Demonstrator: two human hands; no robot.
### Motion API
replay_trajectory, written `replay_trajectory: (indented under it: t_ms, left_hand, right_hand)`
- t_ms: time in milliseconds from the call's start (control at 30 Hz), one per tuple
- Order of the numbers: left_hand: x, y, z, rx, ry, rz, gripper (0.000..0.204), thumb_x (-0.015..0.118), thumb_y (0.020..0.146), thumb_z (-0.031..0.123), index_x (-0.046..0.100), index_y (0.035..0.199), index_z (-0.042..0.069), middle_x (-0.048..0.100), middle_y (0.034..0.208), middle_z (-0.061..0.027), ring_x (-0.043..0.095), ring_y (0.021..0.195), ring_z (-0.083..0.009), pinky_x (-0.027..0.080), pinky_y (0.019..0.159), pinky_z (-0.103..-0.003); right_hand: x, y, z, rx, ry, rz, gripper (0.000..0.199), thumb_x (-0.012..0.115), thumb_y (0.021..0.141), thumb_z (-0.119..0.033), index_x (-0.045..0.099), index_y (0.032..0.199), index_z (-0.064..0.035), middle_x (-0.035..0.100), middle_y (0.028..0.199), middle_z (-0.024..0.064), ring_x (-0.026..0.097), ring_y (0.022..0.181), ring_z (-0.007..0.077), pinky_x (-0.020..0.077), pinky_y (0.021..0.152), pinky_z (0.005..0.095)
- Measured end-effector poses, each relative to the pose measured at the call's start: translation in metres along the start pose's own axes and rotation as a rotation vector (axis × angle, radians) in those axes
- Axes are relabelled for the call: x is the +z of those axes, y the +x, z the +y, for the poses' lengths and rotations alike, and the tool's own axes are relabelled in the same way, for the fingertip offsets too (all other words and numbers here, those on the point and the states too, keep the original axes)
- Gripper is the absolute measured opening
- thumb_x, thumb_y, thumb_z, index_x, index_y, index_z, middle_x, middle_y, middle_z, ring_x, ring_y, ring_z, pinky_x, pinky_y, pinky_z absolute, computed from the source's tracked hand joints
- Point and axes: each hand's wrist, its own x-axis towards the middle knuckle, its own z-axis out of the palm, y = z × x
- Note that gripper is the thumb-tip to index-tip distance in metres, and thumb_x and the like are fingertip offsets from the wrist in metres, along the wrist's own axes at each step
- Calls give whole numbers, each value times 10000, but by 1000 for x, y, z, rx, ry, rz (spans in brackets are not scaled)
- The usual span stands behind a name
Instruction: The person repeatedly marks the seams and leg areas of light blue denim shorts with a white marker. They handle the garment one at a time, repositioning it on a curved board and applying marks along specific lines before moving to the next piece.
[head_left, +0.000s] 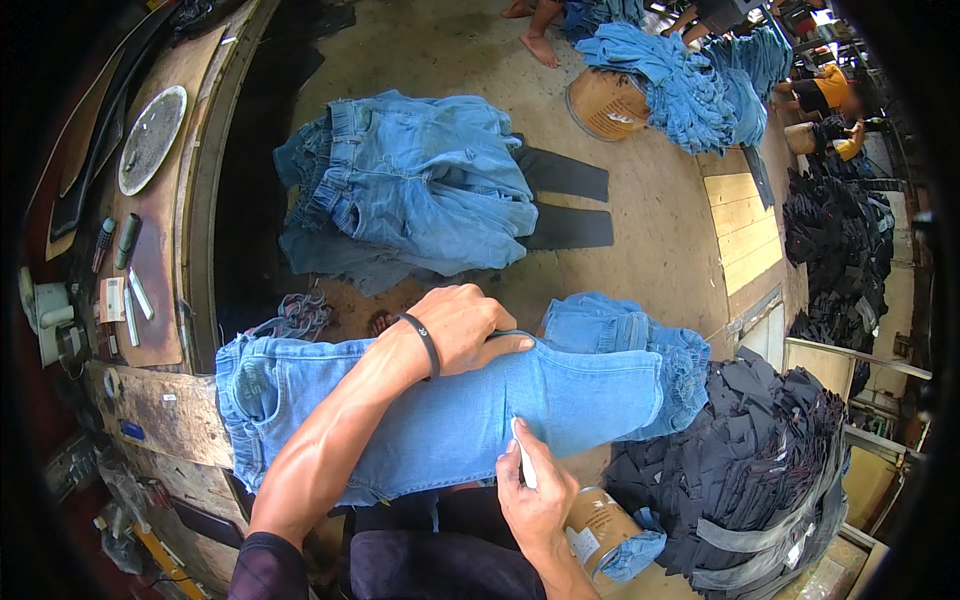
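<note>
We find dark print and a white shape on the upper brown drum [607, 105], and more print on the lower brown drum [610, 520], which also carries a pale label [583, 545]. On the counter [160, 425] at the left, a small packet [112, 300] bears print too small for us to make out, beside two silvery sticks [140, 294]. A black wristband [424, 346] shows a tiny pale mark.

Our left hand [465, 327] is nearly closed over the upper edge of the blue jeans [440, 430], its thumb laid along the denim and pointing right; some of its fingertips are hidden from us. Our right hand [537, 492] is closed around a slim white tool [525, 460], whose tip meets the cloth at a thin crease.

The jeans lie sideways across our lap, beneath the left hand and just above the right, with the gathered waistband [243, 405] at the counter's end and a leg reaching out to the right. More folded jeans [615, 325] sit just behind that leg. Beyond the left hand, a denim pile [430, 190] lies on the floor [660, 235]; near the right hand stands a dark cloth bundle [700, 480].
</note>
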Motion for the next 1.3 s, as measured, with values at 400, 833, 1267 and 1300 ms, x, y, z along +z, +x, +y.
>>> replay_trajectory:
  t_ms: [400,833,1267,1300]
  left_hand:
    - [3,4,-9,17,-38,21,427,696,1002,431,826,941,29,746,841,-242,723,803,-435,577,730,-513]
    - [3,2,-10,45,-90,19,449,681,1015,447,825,966,24,740,846,-262,713,803,-459,572,734,-521]
    - [7,1,-13,64,-87,74,453,686,1010,453,824,935,28,732,820,-262,712,803,-463,565,736,-533]
    - [8,2,-14,36,-85,10,454,685,1010,453,823,933,27,733,822,-261,712,807,-462,565,739,-530]
  right_hand:
    - [8,9,-2,-26,-45,-64,371,733,887,83,710,1257,88,787,1027,226,791,795,308,615,699,366]
    - [9,-3,-10,-70,-46,1,347,735,901,58,716,1246,84,793,1033,227,800,831,323,628,712,375]
    - [11,-1,-10,-17,-15,-25,348,742,882,57,728,1229,82,795,1016,214,801,831,321,633,735,371]
    - [11,-4,-11,-64,0,8,343,738,888,58,728,1230,81,795,1012,216,801,826,312,633,739,368]
